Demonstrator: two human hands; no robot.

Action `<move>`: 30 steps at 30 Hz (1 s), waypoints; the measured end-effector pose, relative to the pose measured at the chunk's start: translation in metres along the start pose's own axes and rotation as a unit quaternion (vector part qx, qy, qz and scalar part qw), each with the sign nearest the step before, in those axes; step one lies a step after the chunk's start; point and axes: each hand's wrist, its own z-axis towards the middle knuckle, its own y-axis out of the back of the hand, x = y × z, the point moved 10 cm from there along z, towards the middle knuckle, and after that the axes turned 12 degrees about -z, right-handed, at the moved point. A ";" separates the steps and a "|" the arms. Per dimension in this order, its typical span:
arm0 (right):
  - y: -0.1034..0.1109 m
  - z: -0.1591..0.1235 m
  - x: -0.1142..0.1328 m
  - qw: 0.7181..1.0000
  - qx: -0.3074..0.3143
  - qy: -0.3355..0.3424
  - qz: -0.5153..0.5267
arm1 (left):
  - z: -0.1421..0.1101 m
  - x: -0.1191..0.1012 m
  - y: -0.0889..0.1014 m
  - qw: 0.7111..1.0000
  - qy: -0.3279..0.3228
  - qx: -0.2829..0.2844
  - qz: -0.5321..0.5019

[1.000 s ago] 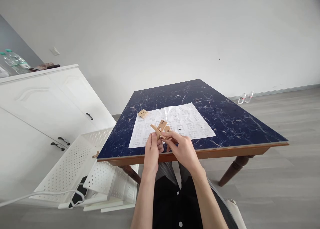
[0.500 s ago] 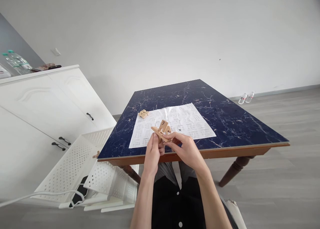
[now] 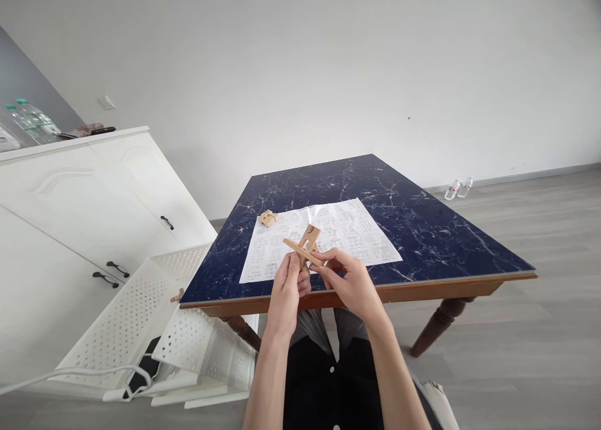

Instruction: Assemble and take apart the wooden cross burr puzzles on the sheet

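Flat wooden puzzle pieces point(image 3: 310, 235) sit crossed in front of me, above the near edge of the paper. One piece bears a dark mark like a 3 and has a cut-out slot. Across it lies a narrow wooden strip point(image 3: 295, 247), slanting down to the right. My left hand point(image 3: 287, 283) is closed on the lower part of the crossed pieces. Thumb and fingers of my right hand point(image 3: 347, 280) pinch the right end of the strip. How the pieces join is partly hidden by my fingers.
A printed paper sheet point(image 3: 366, 233) lies on the blue marbled table point(image 3: 323, 173). At its far left corner rests a small wooden cluster point(image 3: 267, 218). White cabinets point(image 3: 94, 198) and a perforated white rack point(image 3: 126, 311) stand left. Two bottles point(image 3: 458, 189) are on the floor, right.
The marked piece has turned slightly clockwise, and the strip now covers more of its slot. Both hands keep their hold. The whole view has shifted slightly.
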 end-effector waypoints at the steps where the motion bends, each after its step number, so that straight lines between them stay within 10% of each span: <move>1: 0.001 0.000 0.001 1.000 0.001 0.001 -0.003 | 0.000 0.001 0.000 1.000 -0.002 0.001 0.016; 30: -0.005 -0.004 -0.015 0.999 0.010 -0.007 0.040 | 0.002 0.003 0.005 0.999 -0.026 -0.010 0.043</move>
